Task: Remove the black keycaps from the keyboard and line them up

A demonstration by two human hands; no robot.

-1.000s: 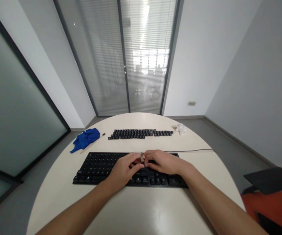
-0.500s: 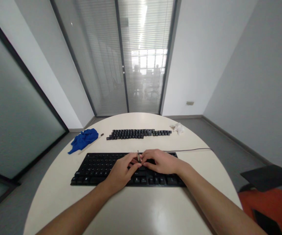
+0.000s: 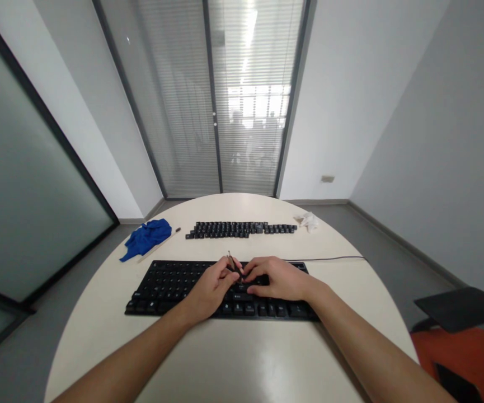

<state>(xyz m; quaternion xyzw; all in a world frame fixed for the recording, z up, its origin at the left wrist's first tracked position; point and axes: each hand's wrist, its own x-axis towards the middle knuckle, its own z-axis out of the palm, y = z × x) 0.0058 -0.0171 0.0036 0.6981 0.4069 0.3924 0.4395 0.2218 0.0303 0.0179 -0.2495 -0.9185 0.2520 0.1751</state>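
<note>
Pinching thin tool (image 3: 230, 259) in tight grip, left hand (image 3: 210, 286) meets right hand (image 3: 281, 279) on keyboard (image 3: 161, 285), legends illegible.

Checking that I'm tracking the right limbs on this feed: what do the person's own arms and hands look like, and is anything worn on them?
The left arm and the right arm are bare down to the bottom edge of the picture, with no sleeve in view. The left hand and the right hand wear no gloves. On the sides that show there is no watch, strap, ring or marking.
</note>
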